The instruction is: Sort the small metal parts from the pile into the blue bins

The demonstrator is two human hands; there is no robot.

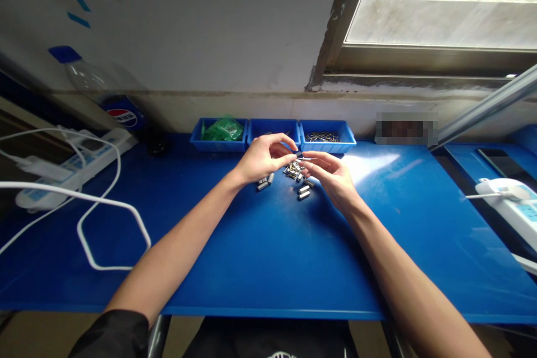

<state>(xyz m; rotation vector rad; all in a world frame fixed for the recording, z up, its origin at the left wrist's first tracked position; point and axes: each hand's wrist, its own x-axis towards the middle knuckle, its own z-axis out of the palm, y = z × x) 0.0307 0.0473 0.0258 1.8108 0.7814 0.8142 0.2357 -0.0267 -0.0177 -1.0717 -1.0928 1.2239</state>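
Observation:
Over the blue table, my left hand point(265, 158) pinches a small dark cylindrical piece point(298, 154) between thumb and fingers. Facing it, my right hand point(331, 174) has its thumb and fingertips closed on a thin silvery pin point(307, 159). The pin's tip meets or almost meets the dark piece; I cannot tell which. Below the fingertips lies a loose heap of small metal pins point(292, 170). Short metal cylinders point(304, 196) lie on the near side of the heap, and several more cylinders point(263, 184) rest under my left hand.
Three blue bins stand along the wall: the left bin point(196, 142) holds a green plastic bag point(222, 129), the right bin point(327, 147) thin metal pins. A cola bottle point(126, 114), power strip point(90, 159) and white cables point(113, 267) occupy the left. Another power strip point(514, 204) is at right.

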